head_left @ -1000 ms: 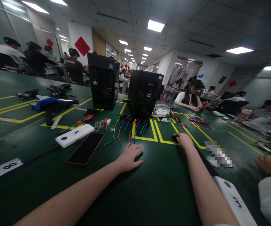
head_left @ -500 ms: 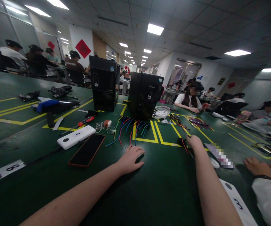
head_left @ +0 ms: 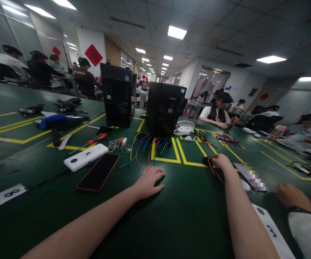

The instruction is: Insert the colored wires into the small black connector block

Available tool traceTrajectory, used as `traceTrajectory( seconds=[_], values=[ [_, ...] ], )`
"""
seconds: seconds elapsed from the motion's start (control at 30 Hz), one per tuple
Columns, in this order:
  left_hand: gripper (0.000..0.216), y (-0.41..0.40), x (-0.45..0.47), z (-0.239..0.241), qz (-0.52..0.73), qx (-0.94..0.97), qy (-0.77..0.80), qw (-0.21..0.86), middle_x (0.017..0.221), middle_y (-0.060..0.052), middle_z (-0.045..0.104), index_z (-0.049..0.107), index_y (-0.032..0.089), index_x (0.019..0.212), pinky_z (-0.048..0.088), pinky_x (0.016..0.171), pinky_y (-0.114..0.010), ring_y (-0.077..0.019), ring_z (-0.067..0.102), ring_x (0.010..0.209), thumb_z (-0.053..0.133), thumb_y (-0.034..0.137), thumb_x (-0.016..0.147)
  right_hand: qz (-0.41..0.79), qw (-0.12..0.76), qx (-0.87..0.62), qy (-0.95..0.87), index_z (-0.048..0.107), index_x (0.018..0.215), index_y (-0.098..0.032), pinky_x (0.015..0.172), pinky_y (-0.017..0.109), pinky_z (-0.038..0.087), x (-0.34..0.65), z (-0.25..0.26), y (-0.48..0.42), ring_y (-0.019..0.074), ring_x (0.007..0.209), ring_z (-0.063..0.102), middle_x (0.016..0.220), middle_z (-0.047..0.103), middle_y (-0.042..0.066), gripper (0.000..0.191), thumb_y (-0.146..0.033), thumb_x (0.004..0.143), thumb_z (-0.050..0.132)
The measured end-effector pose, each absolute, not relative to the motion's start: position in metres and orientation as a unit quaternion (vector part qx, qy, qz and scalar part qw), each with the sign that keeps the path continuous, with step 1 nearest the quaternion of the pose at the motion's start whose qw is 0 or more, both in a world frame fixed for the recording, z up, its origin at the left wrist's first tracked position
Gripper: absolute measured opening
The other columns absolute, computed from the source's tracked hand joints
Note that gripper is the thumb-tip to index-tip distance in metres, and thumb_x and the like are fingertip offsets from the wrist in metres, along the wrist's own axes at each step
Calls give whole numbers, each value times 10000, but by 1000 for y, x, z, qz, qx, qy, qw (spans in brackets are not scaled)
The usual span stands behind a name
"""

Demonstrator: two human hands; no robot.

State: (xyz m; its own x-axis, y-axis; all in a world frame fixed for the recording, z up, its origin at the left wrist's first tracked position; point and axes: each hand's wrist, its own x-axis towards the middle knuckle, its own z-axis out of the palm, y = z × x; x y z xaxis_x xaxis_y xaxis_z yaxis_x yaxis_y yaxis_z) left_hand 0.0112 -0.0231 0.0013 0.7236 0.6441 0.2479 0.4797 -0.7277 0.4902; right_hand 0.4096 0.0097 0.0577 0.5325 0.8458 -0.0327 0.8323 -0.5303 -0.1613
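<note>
My left hand [head_left: 150, 181] lies on the green table, its fingers spread and nothing held. Just beyond its fingertips are several loose coloured wires [head_left: 137, 151] in blue, red, green and yellow. Further right, my right hand [head_left: 222, 162] is closed, with its fingertips down at a small dark bundle with a red wire [head_left: 211, 167]. What the fingers grip is hidden. A dark cable runs beneath that wrist. Left of my left hand lies a phone [head_left: 98, 172], screen up, beside a white power bank [head_left: 86, 157] marked 8.
Two black computer towers [head_left: 117, 95] stand behind the wires, with a white basket [head_left: 184, 127] beside them. Glasses [head_left: 113, 144] and a red screwdriver [head_left: 98, 138] lie left. At right, a co-worker's hand [head_left: 293, 197] rests near a white power bank [head_left: 273, 230] marked 3.
The view has shifted slightly. My two hands keep nearly the same places on the table. The co-worker's hand at the right has moved a little to the left.
</note>
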Motion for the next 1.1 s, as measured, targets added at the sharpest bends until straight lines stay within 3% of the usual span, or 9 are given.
traceTrajectory(
  seconds=[0.43,0.63,1.1],
  values=[
    [413,-22,11,1,201,908,309,199,1231,-51,485,491,249,1194,155,1081,-474,-242,398,1184,536,394,809,106,108,-865,-478,623,1058,-103,532,188,423,411,53,12,123,596,608,741,668,73,335,-169,768,468],
    [417,-23,11,2,205,907,308,199,1225,-55,487,490,251,1196,168,1076,-478,-239,404,1174,541,393,808,101,97,-864,-483,662,971,-95,557,211,422,408,54,11,136,570,602,669,661,66,284,-161,746,503],
    [418,-23,11,3,201,907,311,201,1226,-46,486,489,262,1199,166,1078,-473,-240,396,1187,535,410,811,87,68,-851,-513,695,927,-137,605,192,425,409,53,12,135,675,620,845,689,74,260,-158,725,533]
  ],
)
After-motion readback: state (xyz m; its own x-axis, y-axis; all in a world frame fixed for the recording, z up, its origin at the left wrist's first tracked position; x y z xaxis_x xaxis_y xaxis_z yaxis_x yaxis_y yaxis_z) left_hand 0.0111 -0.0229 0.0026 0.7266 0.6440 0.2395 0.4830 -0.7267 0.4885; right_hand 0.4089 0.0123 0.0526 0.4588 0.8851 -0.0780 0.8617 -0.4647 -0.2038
